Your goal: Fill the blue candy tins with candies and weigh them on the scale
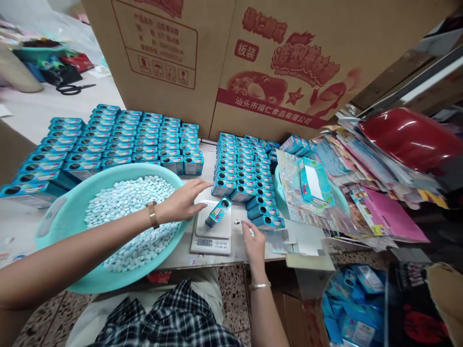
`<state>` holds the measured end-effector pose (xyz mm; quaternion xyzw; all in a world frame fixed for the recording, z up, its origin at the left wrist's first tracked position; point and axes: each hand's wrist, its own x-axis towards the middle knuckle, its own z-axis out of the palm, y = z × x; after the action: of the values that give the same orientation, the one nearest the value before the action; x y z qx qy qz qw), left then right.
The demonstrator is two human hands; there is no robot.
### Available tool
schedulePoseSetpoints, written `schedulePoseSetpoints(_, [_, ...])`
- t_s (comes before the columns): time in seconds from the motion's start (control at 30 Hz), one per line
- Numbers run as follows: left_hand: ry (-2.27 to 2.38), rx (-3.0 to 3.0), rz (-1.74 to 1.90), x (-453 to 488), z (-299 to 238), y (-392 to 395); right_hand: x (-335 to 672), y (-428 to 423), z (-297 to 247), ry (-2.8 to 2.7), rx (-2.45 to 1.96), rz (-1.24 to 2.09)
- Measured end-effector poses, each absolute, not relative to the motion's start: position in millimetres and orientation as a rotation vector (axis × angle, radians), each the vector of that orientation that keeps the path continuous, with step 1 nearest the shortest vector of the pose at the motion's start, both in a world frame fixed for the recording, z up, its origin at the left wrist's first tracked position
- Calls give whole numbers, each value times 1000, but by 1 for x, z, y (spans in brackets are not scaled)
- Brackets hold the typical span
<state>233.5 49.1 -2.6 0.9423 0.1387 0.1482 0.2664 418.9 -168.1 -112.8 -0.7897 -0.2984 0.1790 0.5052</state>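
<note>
A small teal box lies tilted on a white digital scale. My left hand hovers over the edge of a large teal basin, fingers stretched toward the scale and the box, holding nothing. The basin is full of pale blue tablets. My right hand rests on the table just right of the scale, fingers pinched on a small white piece, perhaps a tablet. Rows of the same teal boxes stand right behind the scale.
More teal boxes fill the table at the back left. A big cardboard carton stands behind. A second teal basin holds flat printed cartons; loose printed sheets pile at the right. Scissors lie far left.
</note>
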Motion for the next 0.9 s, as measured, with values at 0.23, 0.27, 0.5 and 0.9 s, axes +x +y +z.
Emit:
schedulePoseSetpoints(0.23, [380, 2523, 417, 229, -5, 43, 422, -154, -139, -1243, -2255, 175])
schedulePoseSetpoints(0.27, [399, 2520, 426, 226, -5, 44, 423, -155, -141, -1258, -2243, 173])
schedulePoseSetpoints(0.5, [482, 2511, 436, 212, -10, 49, 427, -160, -135, -1230, -2140, 182])
schedulePoseSetpoints(0.9, [457, 2484, 474, 207, -12, 43, 409, -108, -14, -1409, -1825, 305])
